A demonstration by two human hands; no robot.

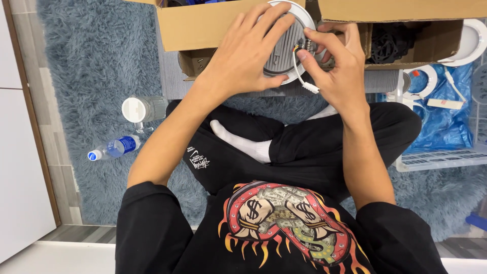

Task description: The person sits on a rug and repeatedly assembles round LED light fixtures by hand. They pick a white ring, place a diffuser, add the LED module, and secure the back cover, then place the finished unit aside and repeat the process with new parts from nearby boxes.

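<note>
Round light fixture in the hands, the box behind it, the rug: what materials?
Round light fixture: grey ribbed back looks like cast metal, possibly aluminium; white rim looks like smooth plastic or painted metal, can't tell which. Left hand grips it; right hand pinches its spring clip. Box: brown corrugated cardboard, matte. Rug: blue-grey long-pile shag, likely synthetic fibre.
</note>
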